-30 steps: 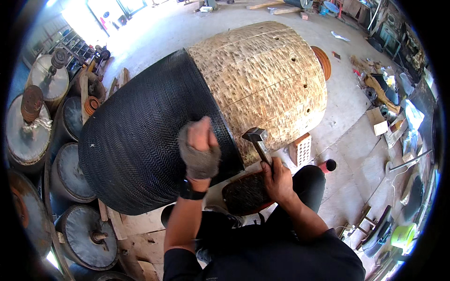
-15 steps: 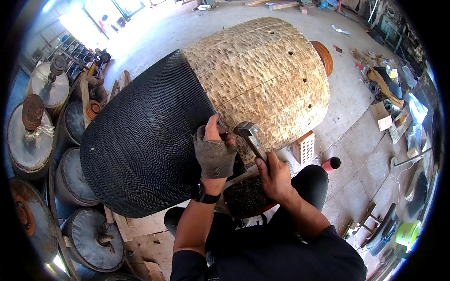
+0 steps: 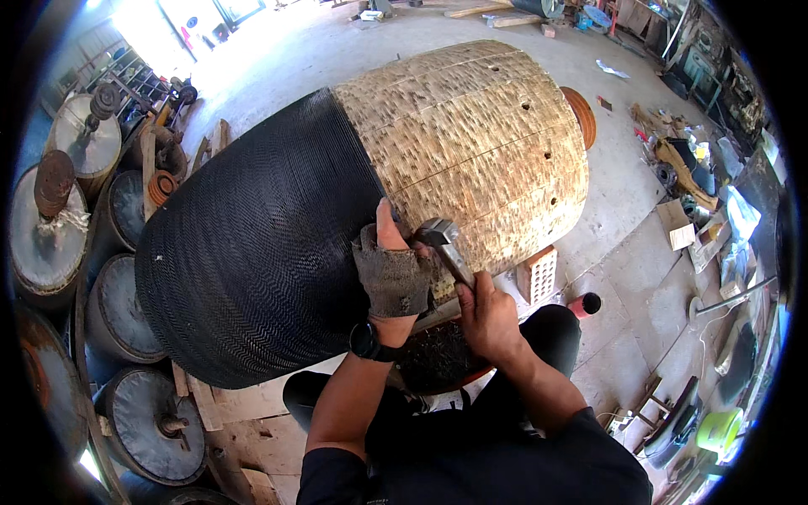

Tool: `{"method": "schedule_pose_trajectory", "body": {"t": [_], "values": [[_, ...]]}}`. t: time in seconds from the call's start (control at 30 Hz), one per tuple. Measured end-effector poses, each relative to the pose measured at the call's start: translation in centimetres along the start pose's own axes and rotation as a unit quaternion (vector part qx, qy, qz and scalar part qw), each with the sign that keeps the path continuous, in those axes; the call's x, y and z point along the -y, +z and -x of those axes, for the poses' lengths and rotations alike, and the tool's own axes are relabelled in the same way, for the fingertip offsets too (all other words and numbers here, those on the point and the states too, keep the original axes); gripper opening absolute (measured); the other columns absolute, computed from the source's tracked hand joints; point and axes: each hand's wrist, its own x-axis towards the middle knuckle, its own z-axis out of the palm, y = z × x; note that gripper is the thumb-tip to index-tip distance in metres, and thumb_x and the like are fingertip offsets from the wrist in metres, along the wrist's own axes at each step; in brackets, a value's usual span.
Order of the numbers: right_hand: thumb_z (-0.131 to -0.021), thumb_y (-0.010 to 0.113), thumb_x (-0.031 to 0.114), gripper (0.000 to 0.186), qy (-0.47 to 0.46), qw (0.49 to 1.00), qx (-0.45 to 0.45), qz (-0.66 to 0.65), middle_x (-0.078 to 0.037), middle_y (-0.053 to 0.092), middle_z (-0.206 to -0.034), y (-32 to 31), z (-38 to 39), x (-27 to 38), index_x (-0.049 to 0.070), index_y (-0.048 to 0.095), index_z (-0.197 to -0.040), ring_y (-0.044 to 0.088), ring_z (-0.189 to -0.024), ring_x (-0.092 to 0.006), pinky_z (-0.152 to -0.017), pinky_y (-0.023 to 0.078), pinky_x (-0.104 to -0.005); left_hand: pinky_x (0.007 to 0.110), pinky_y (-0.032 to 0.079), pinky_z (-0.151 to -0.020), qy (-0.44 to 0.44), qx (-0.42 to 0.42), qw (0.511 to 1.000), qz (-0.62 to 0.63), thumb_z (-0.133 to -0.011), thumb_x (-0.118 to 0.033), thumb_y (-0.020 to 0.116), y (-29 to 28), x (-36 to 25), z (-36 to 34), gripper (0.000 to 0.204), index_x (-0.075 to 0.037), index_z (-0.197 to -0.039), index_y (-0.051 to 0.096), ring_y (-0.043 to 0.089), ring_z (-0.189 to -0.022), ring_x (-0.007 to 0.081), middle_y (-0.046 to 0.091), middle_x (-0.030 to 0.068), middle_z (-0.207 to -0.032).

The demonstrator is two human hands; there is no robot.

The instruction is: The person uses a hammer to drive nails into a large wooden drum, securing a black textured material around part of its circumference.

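**Hammer hard by the hand at the drum!**

The drum lies aslant over the middle of the floor, black cover on its left part, pale pitted wood on its right; the left hand, in a grey fingerless glove, is right at the cover's right edge, thumb straight up, other fingers curled in; whether they pinch anything, I cannot tell! The right hand, bare, is wrapped snugly round the hammer's handle; its head sits just beside the left fingers, touching or not, I cannot say; below the drum's near edge, a tray of dark bits; a holed brick at the drum's near right edge, a red cup beside the right knee; rollers crowd the floor's left edge; a green bucket stands toward its near right corner.
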Motion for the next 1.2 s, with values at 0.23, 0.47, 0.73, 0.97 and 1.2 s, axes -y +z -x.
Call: {"method": "schedule_pose_trajectory", "body": {"t": [0.23,0.47,0.73,0.97,1.2], "values": [[-0.096,0.062,0.015,0.019,0.002,0.999,-0.027,-0.045,-0.026,0.061,-0.069,-0.3,-0.1,0.7,0.0,0.05,-0.098,0.061,-0.065,-0.0489,-0.055,0.047,-0.0542,0.046,0.046,-0.087,-0.019,0.016,1.0,0.009,-0.089,-0.014,0.069,0.6,1.1,0.3,0.076,0.006,-0.15,0.028,0.059,-0.095,0.0311,0.057,0.0138,-0.104],[-0.096,0.061,0.015,0.018,-0.075,0.989,-0.097,-0.087,-0.028,0.06,-0.075,-0.8,0.5,0.7,0.0,0.053,-0.102,0.062,-0.07,-0.0494,-0.058,0.047,-0.0536,0.05,0.047,-0.09,0.083,-0.036,0.996,-0.02,-0.085,-0.012,0.068,-0.5,0.9,8.8,0.072,0.008,-0.146,0.035,0.061,-0.097,0.0381,0.062,0.0191,-0.11],[-0.096,0.054,0.008,0.015,-0.015,0.989,-0.045,-0.14,-0.028,0.061,-0.074,0.0,1.2,0.1,-0.002,0.053,-0.106,0.062,-0.068,-0.0489,-0.057,0.049,-0.0502,0.05,0.051,-0.086,0.155,0.184,0.971,-0.014,-0.083,-0.024,0.07,3.6,2.8,19.1,0.04,-0.003,-0.116,0.064,0.062,-0.102,0.0344,0.063,0.0173,-0.11],[-0.097,0.059,0.015,0.016,0.018,0.999,0.019,-0.031,-0.029,0.058,-0.074,1.4,-0.6,-0.2,-0.001,0.053,-0.098,0.06,-0.07,-0.0508,-0.056,0.045,-0.0511,0.047,0.048,-0.09,0.132,0.34,0.927,-0.086,-0.087,-0.022,0.059,2.7,1.6,16.9,0.021,-0.007,-0.096,0.069,0.059,-0.105,0.031,0.063,0.0118,-0.101],[-0.098,0.049,0.014,0.019,-0.036,0.974,-0.105,-0.2,-0.022,0.059,-0.071,1.2,1.1,-0.9,-0.004,0.054,-0.098,0.063,-0.065,-0.0358,-0.058,0.048,-0.0423,0.047,0.049,-0.088,0.181,0.256,0.943,-0.112,-0.087,-0.02,0.056,3.6,1.6,17.8,0.023,-0.002,-0.095,0.069,0.06,-0.103,0.0325,0.066,0.0156,-0.102]]}}
